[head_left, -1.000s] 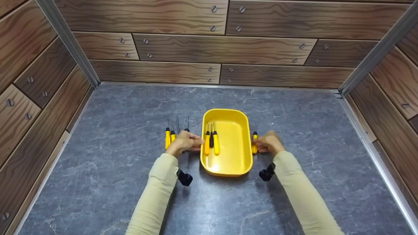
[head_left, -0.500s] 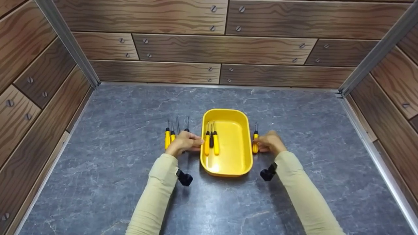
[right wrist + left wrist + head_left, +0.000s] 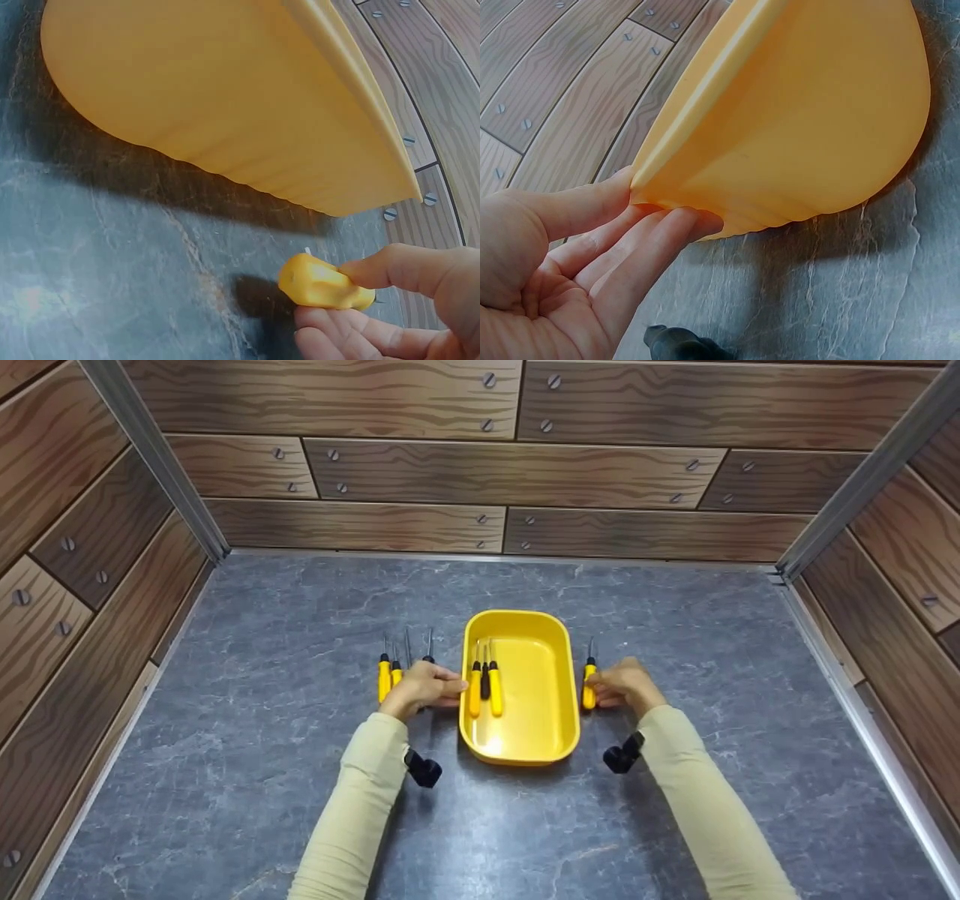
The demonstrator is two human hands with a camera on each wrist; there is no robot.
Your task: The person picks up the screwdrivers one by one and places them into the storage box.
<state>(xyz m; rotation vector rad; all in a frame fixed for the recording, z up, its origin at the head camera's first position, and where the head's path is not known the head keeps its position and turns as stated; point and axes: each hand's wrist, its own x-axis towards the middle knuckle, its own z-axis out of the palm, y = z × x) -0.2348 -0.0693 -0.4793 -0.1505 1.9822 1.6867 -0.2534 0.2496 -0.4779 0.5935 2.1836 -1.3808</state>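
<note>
A yellow bin stands mid-table with two yellow-handled screwdrivers and a black-handled one along its left side. My left hand pinches the bin's left rim; in the left wrist view the thumb of that hand lies on the rim and the fingers are beneath it. Just right of the bin, my right hand pinches a yellow-handled screwdriver whose shaft points away. In the right wrist view, its handle sits between thumb and fingers of the right hand, apart from the bin wall.
Left of the bin, several screwdrivers lie side by side on the grey marbled table, partly hidden by my left hand. Wood-patterned walls with metal corner rails enclose the back and sides. A dark object shows low in the left wrist view.
My right hand has moved slightly to the right with the screwdriver, widening the gap to the bin. The left hand and the bin have stayed in place.
</note>
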